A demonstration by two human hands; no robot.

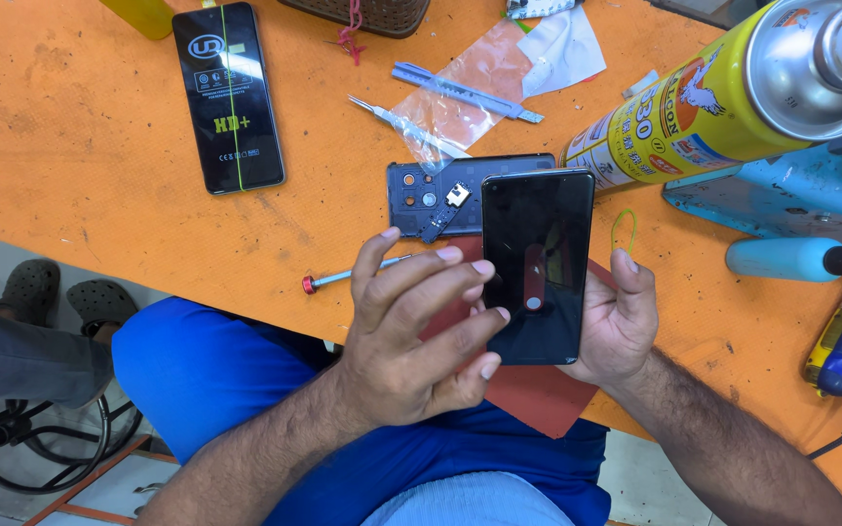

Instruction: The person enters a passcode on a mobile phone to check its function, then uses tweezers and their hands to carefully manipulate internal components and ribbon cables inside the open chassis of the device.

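Right grip (616,317) holds black phone (538,263) | left grip (416,336) wide, fingertips touching | phone's lower edge hidden

Two phones (538,263) (228,95), one spray can (704,107) (perhaps two screwdrivers (353,274)).

Table (80,146): orange, scuffed. Held phone (536,263): glossy black. Second phone (227,95): black, green lettering, thin green vertical line. Spray can (694,112): yellow, silver top. Screwdriver (353,275): silver, red cap. Trousers (226,375): bright blue. Mat (538,394): red.
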